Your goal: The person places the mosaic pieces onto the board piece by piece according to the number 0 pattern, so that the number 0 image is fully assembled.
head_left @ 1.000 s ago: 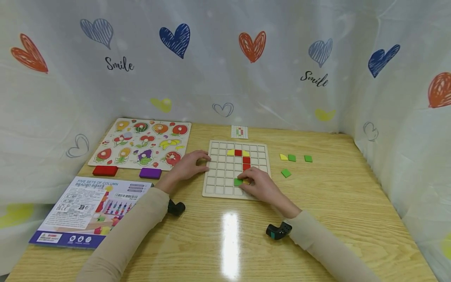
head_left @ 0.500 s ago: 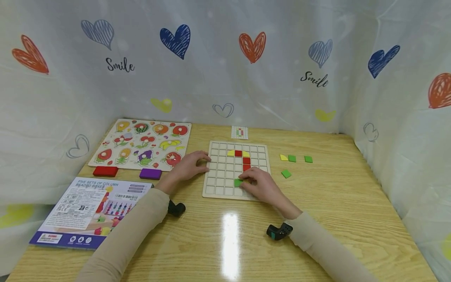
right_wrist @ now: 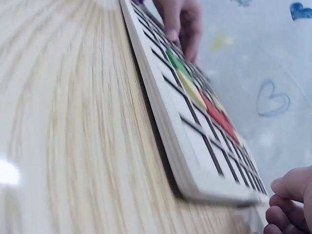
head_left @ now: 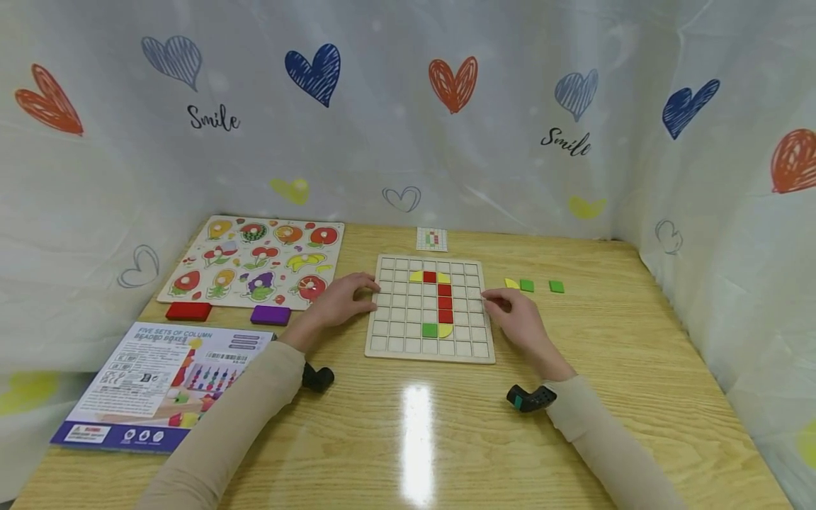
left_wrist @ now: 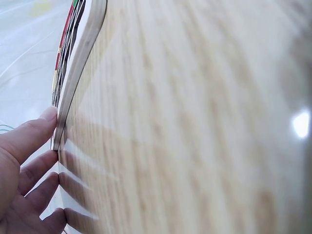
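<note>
Right hand has come off the green square tile on the grid board and is now over by the board's right edge, thumb and fingertips close together; can't tell if they're pinching anything. Left hand hasn't budged, fingers loosely bent, touching the left edge. So the board sits flat between the hands, its red tile column running away from the person, nearer the right hand. Loose yellow quarter-circle tile and the green square beside it lie on the desk just beyond that hand, well apart from the left.
</note>
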